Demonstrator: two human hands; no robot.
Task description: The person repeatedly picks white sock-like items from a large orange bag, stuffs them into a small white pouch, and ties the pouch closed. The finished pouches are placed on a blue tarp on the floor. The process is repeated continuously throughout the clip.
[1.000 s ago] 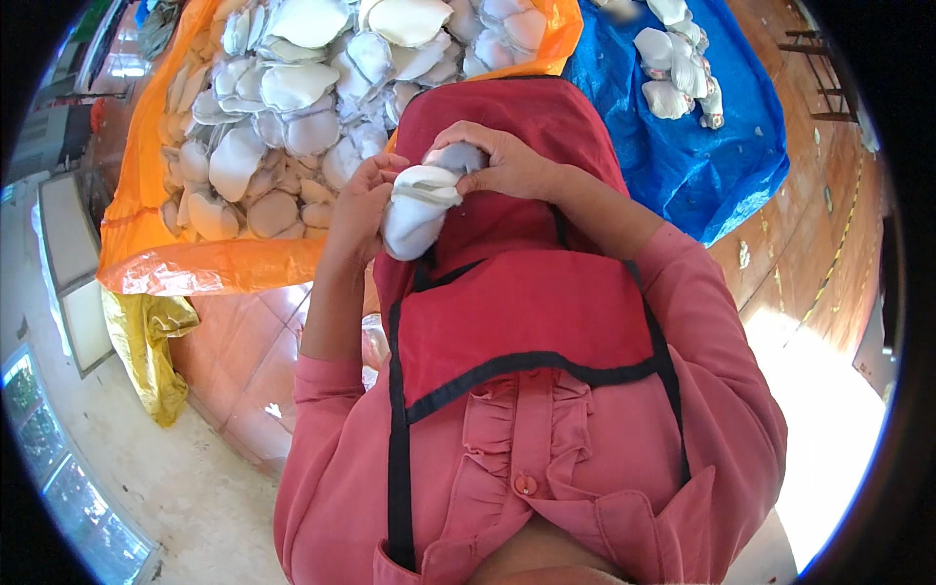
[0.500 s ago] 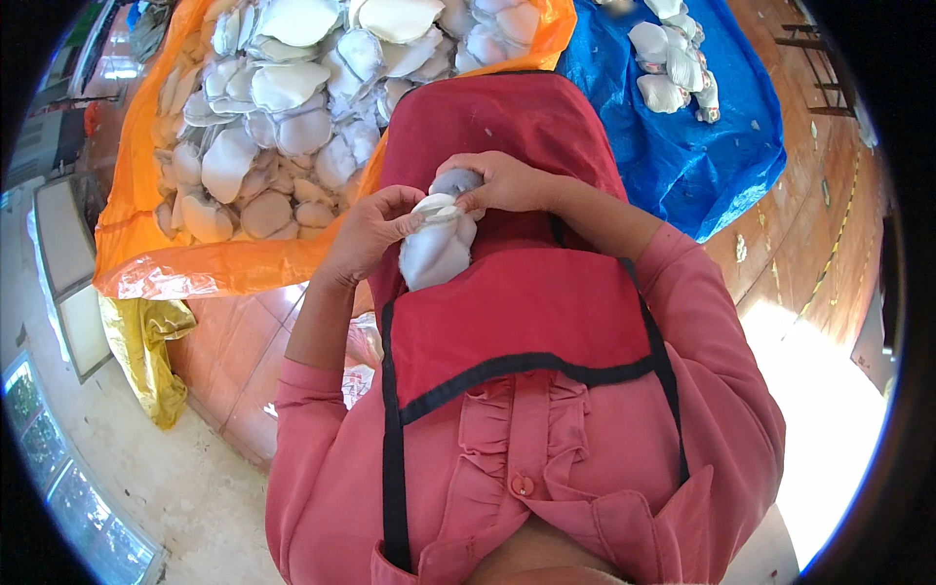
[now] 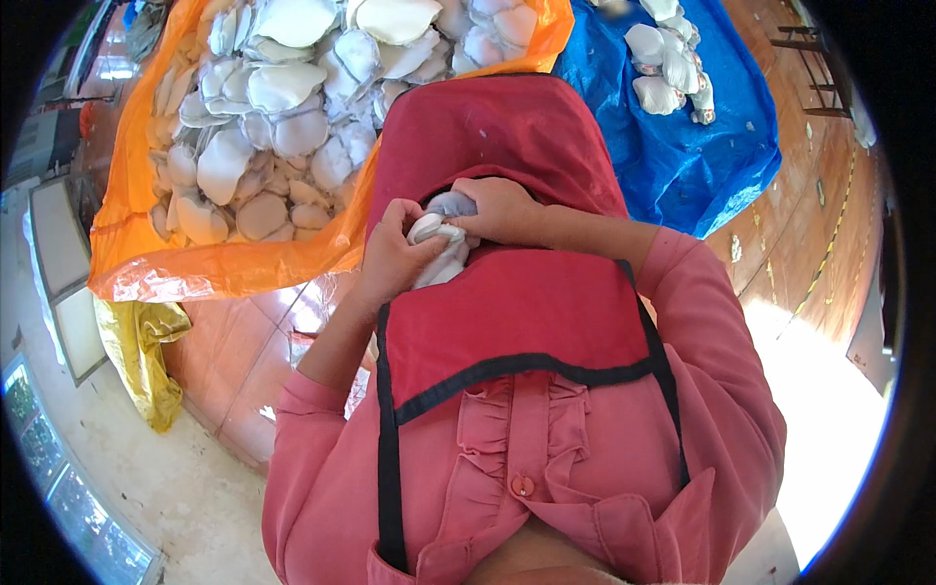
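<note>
The white fabric bundle (image 3: 444, 255) sits closer to the bib of the red apron (image 3: 517, 322) than half a second ago, its lower end now hidden; the left hand (image 3: 398, 252) pinches its white side, the right hand (image 3: 499, 210) its grey end. Left of the apron runs the orange sheet's rim (image 3: 234, 280); right, the blue sheet (image 3: 702, 175) and tiled floor (image 3: 809, 214).

Orange sheet (image 3: 166, 279) & blue sheet (image 3: 682, 190) – glossy plast., red apron (image 3: 517, 331) – matt cloth, white bundle (image 3: 447, 263) w/ matt fabric look

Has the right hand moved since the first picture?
Yes, the right hand has moved lower in the view, judged against the blue sheet, which barely shifted.
</note>
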